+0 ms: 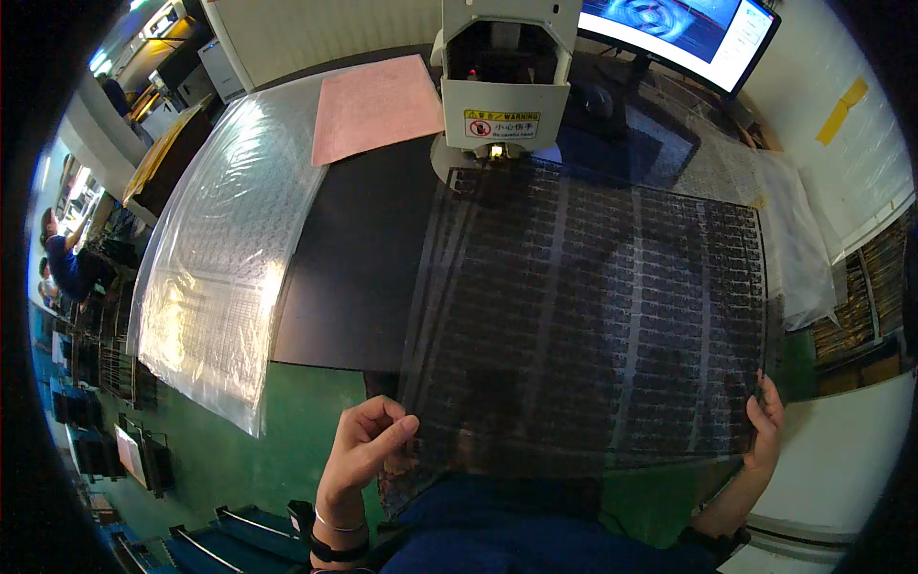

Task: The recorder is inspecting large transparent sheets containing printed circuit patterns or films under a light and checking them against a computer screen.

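Observation:
A large dark see-through film sheet [660, 316], printed with rows of small repeated patterns, spans the space in front of me. Its far edge lies under the head of a white machine [505, 100], where a small yellow light glows. My left hand [368, 445] pinches the sheet's near left corner between thumb and fingers. On the near right edge, my right hand [763, 421] grips the same sheet, its fingers partly hidden behind the edge. The near part of the sheet hangs past the black table [349, 268], over my lap.
Clear plastic-wrapped sheets [220, 249] lie on the left, overhanging the table edge. A pink sheet [378, 110] rests at the back. The monitor [684, 38] stands back right, near a black mouse [598, 99]. Clear plastic film [798, 249] drapes at the right. A person [72, 258] sits far left.

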### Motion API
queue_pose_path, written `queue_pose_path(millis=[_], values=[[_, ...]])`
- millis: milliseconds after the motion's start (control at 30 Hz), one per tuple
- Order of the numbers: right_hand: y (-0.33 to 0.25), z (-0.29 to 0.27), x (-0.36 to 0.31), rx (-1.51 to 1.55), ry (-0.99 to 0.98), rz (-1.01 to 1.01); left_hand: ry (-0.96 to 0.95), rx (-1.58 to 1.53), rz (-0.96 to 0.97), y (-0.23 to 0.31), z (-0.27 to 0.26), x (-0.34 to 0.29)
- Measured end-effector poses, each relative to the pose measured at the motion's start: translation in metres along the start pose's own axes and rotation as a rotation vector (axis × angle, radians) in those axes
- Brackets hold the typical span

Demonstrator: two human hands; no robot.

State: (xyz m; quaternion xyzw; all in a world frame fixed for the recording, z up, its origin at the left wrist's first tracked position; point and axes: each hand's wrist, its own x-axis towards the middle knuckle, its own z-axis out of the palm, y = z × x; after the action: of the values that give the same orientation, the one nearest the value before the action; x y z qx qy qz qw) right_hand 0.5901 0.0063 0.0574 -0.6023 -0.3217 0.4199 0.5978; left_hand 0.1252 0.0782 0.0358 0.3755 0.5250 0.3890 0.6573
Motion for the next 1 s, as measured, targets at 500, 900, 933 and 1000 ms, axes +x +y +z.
queue_pose_path(millis=[500, 900, 933, 1000], values=[[0.001, 0.0, 0.001, -0.008, -0.003, 0.003, -0.007, 0.028, 0.036, -0.006, -0.006, 0.004], [-0.005, 0.005, -0.002, -0.047, -0.024, 0.022, -0.138, -0.019, -0.155, -0.007, -0.005, -0.01], [-0.004, 0.003, -0.002, -0.04, -0.031, 0.031, -0.137, -0.019, -0.154, -0.009, -0.007, -0.012], [0.0, -0.007, -0.003, -0.101, -0.041, 0.01, -0.238, -0.062, -0.162, -0.014, -0.012, -0.017]])
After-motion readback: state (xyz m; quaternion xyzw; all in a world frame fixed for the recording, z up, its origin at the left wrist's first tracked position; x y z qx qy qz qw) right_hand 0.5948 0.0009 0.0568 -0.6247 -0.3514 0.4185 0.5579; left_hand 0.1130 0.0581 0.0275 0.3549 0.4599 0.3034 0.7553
